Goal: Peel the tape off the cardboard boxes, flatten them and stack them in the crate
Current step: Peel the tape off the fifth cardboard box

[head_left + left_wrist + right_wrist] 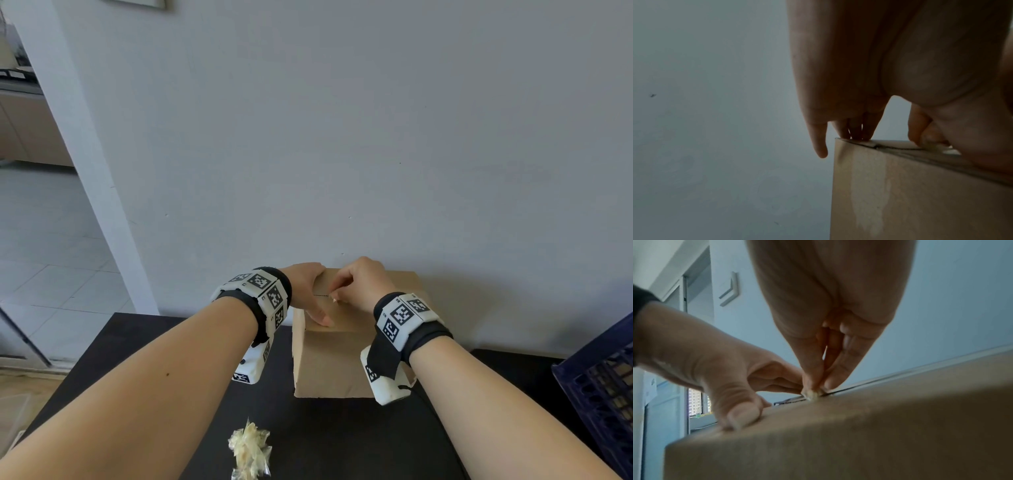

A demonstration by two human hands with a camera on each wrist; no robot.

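on the dark worktop (164, 346), close against the grey wall (342, 137), stands a closed cardboard box (329, 363). the left hand (308, 291) rests across its top, fingers fairly straight, thumb pressing the near edge. the right hand (363, 282) has its grip pressed together, thumb and forefinger pinching a small crumpled end of tape (812, 394) at the seam between the top flaps. near the front edge lies a crumpled wad of clear tape (250, 448). a dark blue crate (599, 387) sits at the right.
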